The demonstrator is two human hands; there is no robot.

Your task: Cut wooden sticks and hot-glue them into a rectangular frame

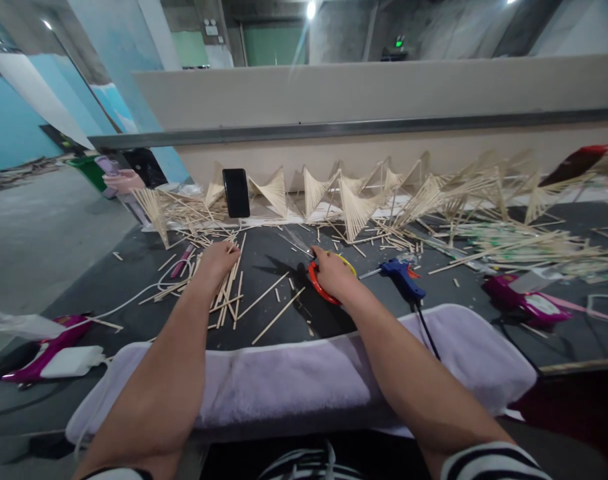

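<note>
My left hand (217, 267) is closed, its fingertips pinched at the top of a loose pile of thin wooden sticks (227, 300); how many it grips is hidden. My right hand (333, 272) is wrapped round a pair of scissors with red and yellow handles (318, 285). Their blades point away to the upper left, over the dark tabletop. Between my hands lie a few single sticks (279, 315) and short cut pieces. Just right of the scissors rests a blue glue gun (403, 277), its nozzle turned toward my right hand.
Several fan-shaped stick models (357, 207) line the back of the table (354, 313). A black phone (236, 193) stands upright among them. A lilac towel (294, 380) covers the front edge. Magenta devices sit left (54, 350) and right (527, 300). More sticks (519, 240) lie at right.
</note>
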